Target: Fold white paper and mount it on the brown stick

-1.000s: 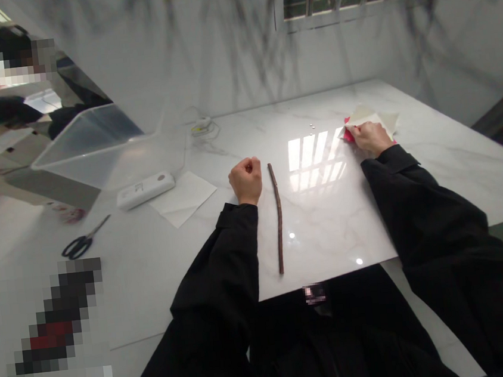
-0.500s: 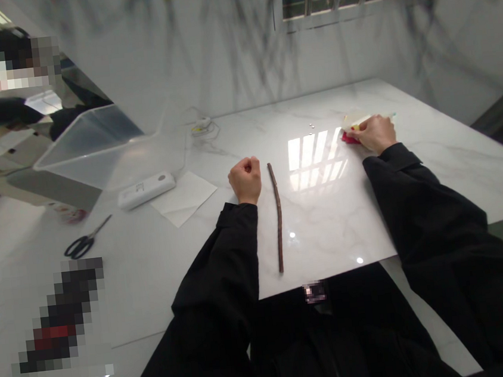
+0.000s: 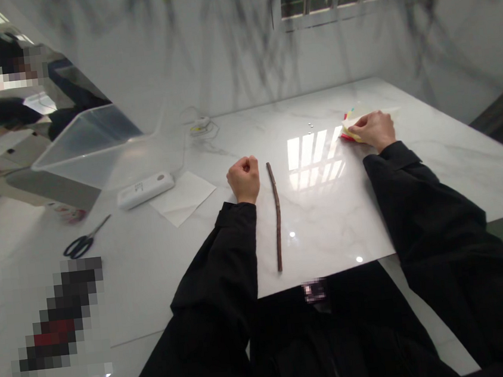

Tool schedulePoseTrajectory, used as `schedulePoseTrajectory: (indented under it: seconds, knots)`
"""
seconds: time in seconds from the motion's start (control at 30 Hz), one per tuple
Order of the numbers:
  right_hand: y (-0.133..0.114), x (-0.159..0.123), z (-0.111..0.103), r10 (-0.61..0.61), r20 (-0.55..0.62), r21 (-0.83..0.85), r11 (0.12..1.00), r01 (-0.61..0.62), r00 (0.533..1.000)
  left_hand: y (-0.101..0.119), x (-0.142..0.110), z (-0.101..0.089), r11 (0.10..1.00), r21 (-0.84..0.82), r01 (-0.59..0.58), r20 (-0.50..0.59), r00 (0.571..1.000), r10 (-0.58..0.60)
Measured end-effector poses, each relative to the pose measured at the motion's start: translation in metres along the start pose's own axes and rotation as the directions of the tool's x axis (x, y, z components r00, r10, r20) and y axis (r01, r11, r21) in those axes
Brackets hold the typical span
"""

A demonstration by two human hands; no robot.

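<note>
My left hand (image 3: 244, 179) rests as a closed fist on the white marble table (image 3: 325, 205), holding nothing. A thin brown stick (image 3: 276, 214) lies just to its right, pointing away from me. Far to the right, my right hand (image 3: 373, 129) lies over a small stack of coloured paper sheets (image 3: 349, 127), with red, yellow and green edges showing at its left. Its fingers curl onto the stack; much of the paper is hidden under the hand.
A white sheet of paper (image 3: 183, 197), a white remote-like device (image 3: 144, 190) and black scissors (image 3: 84, 240) lie to the left. A clear plastic bin (image 3: 89, 142) stands at the back left. Another person sits beyond it. Small beads (image 3: 310, 125) lie near the reflection.
My right hand has lowered the top sheet and now presses flat on the paper stack, which has shifted slightly. My left fist and the stick have stayed in place.
</note>
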State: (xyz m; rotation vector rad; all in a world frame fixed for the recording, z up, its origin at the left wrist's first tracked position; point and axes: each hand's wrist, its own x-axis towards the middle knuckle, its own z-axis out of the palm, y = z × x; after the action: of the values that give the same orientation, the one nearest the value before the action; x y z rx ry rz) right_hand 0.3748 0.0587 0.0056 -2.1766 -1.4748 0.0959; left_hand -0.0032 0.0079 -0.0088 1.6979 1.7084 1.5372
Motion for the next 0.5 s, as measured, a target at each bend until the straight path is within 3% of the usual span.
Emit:
schedulePoseTrajectory:
  seconds: [0.13,0.3,0.37,0.5]
  knots:
    - [-0.007,-0.003,-0.009,0.037,-0.046,0.076,0.997,-0.034,0.998,0.000,0.000,0.000,1.000,-0.015,-0.005,-0.004,1.000,0.005]
    - [-0.007,0.002,-0.015,0.076,-0.245,0.166,0.985,-0.036,0.967,0.000,0.000,0.000,1.000,-0.003,0.008,0.001,1.000,-0.008]
    - [-0.005,0.002,-0.013,0.067,-0.218,0.141,0.989,-0.036,0.974,0.000,0.000,0.000,1.000,-0.008,0.003,0.002,1.000,-0.003]
    - [-0.005,0.001,-0.006,0.011,-0.038,0.059,0.998,-0.008,0.999,-0.001,0.001,0.001,1.000,-0.023,-0.012,-0.006,1.000,0.012]
